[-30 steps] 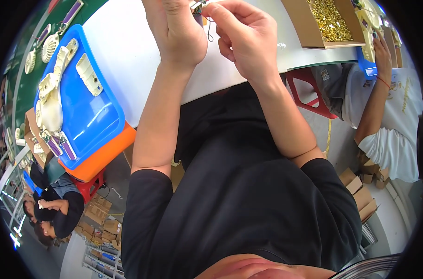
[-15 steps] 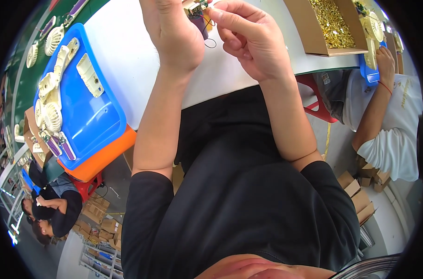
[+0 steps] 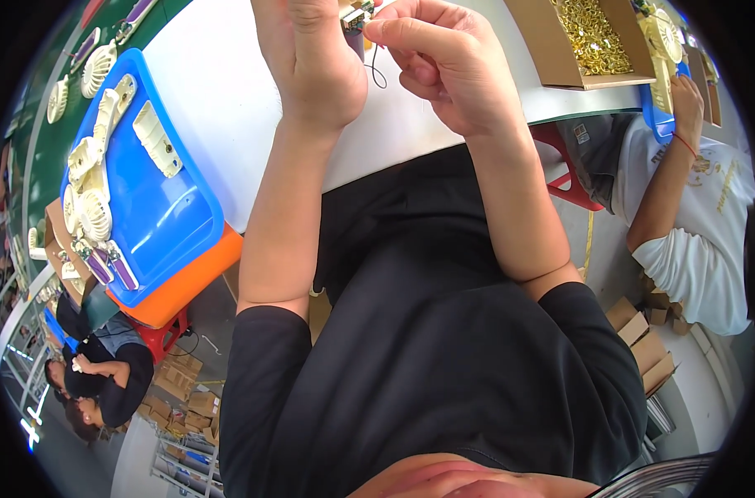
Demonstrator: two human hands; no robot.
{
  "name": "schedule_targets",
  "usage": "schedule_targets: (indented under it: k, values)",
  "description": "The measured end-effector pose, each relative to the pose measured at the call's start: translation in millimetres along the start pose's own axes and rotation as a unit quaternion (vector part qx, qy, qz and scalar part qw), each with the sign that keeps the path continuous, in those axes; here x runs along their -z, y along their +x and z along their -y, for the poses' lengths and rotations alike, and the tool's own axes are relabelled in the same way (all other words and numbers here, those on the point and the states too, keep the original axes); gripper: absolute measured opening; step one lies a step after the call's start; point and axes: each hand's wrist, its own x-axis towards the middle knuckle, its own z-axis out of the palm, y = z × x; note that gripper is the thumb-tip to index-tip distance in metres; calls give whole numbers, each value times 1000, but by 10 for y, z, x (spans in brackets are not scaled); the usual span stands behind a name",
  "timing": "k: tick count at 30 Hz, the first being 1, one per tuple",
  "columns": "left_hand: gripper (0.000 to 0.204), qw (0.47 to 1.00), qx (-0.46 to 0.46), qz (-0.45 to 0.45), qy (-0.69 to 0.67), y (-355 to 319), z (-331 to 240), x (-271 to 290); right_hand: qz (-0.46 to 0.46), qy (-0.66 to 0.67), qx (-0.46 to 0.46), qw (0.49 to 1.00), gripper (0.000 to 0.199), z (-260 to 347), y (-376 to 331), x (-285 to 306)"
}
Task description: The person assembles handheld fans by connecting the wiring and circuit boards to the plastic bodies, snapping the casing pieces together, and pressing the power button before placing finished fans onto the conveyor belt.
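White table (image 3: 228,100), fingers (image 3: 394,31) pinching wire (image 3: 376,70)

left hand (image 3: 315,62) + right hand (image 3: 448,66) pinch small part (image 3: 356,14) | blue tray (image 3: 157,216) left

- An open brown cardboard box (image 3: 581,50) stood on the far right of the white table, filled with small gold-coloured parts.
- Small brown cardboard boxes (image 3: 643,328) lay stacked on the floor at the right, near a seated person's side.
- More brown cartons (image 3: 182,398) sat piled on the floor at the near left, beside shelving.
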Motion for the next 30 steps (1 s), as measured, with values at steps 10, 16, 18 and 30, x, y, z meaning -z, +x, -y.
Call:
schedule_targets:
  k: [10, 16, 18, 30]
  values:
    - [53, 946, -17, 33, 322, -3, -107, 63, -38, -32, -16, 999, 12, 122, -51, -76]
    - [55, 866, -87, 34, 491, -1, -37, -154, -31, -45, -34, 998, 13, 182, -61, -44]
    - [57, 862, -89, 40, 498, -9, -38, -127, -28, -49, -29, 998, 13, 179, -63, -42]
    - [60, 848, -79, 77, 519, -11, -109, -23, -19, -24, -42, 999, 13, 139, -67, -46]
